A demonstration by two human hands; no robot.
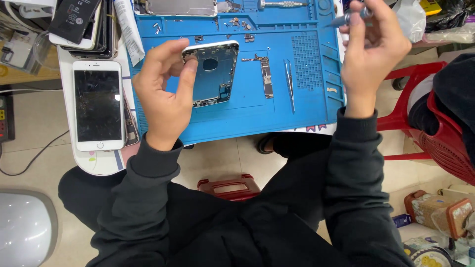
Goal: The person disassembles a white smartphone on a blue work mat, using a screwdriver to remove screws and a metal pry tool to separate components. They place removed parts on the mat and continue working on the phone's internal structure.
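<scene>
left hand gripping empty phone housing near blue mat centre, tilting it for access | right hand pinching screwdriver over mat's far right corner | tweezers lying ready

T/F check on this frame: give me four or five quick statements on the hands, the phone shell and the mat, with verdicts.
1. The left hand holds the empty phone housing. True.
2. The right hand is empty. False: it holds a slim screwdriver.
3. The tweezers lie on the blue mat. True.
4. The logic board sits inside the housing. False: it lies on the mat beside it.
5. The white phone lies on the mat. False: it lies left of it.
</scene>
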